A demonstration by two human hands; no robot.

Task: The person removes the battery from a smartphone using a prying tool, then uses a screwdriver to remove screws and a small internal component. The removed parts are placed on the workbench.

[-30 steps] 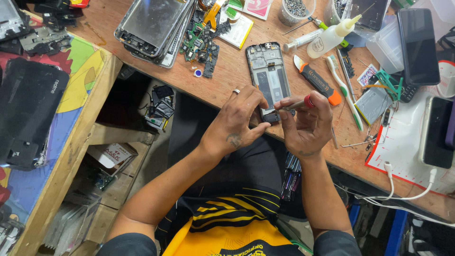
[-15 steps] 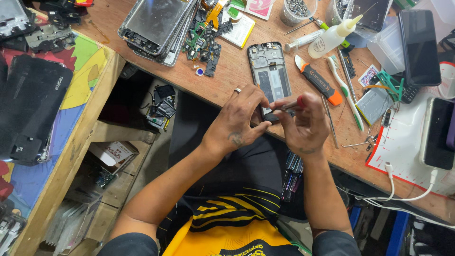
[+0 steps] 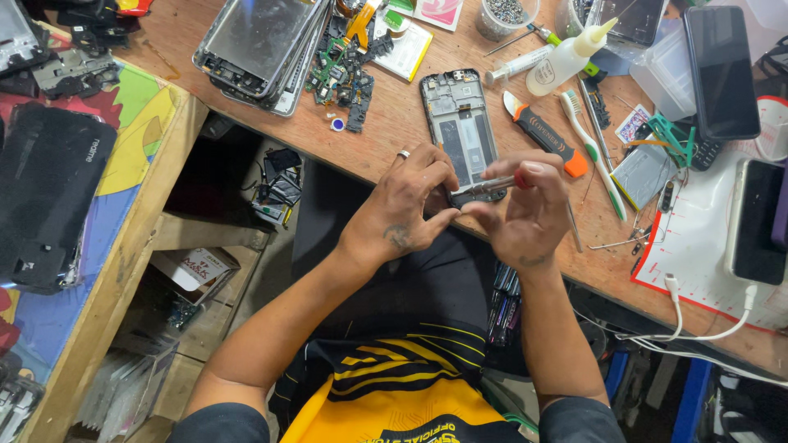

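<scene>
head view: phone frame [image 3: 462,131] under both hands

**A cluttered wooden workbench over open shelving**

A worn brown wooden workbench [image 3: 394,123] is running diagonally across the view. A second wooden counter [image 3: 123,271] is adjoining it at the left, wearing a bright multicoloured mat [image 3: 139,123]. Open shelves [image 3: 197,271] are sitting in shadow beneath. Even light is falling from above.

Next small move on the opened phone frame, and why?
Probably keep the left hand pinning the opened phone frame at its lower edge while the right hand works the small screwdriver there: both hands meet at that end.
</scene>
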